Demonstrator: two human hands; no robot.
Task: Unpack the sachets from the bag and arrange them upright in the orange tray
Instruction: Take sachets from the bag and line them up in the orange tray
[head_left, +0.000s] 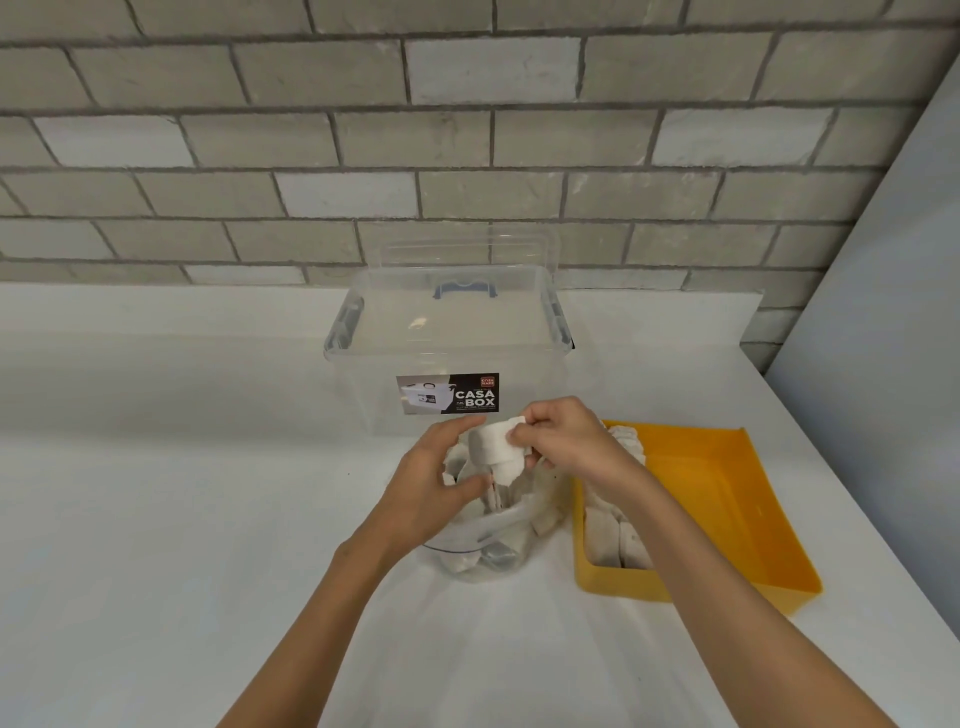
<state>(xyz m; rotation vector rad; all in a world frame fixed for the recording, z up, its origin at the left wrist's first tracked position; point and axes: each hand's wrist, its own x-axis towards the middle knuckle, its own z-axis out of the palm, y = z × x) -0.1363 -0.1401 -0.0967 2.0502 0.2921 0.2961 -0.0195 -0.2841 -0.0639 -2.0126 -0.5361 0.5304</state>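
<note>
Our left hand (436, 483) steadies the clear plastic bag (488, 545) while our right hand (566, 441) pinches a soft, light white paper sachet (493, 449) by its top corner.

A single head-worn camera looks forward and steeply down from above the near edge of a white counter (182, 519), facing a grey brick wall (363, 145) that runs along the counter's far edge. The wide-angle lens bends the brick courses and the counter's right edge. Both forearms enter from the bottom edge of the frame, so the view sits close over the work. A clear box (452, 338) stands centred toward the far edge.
</note>
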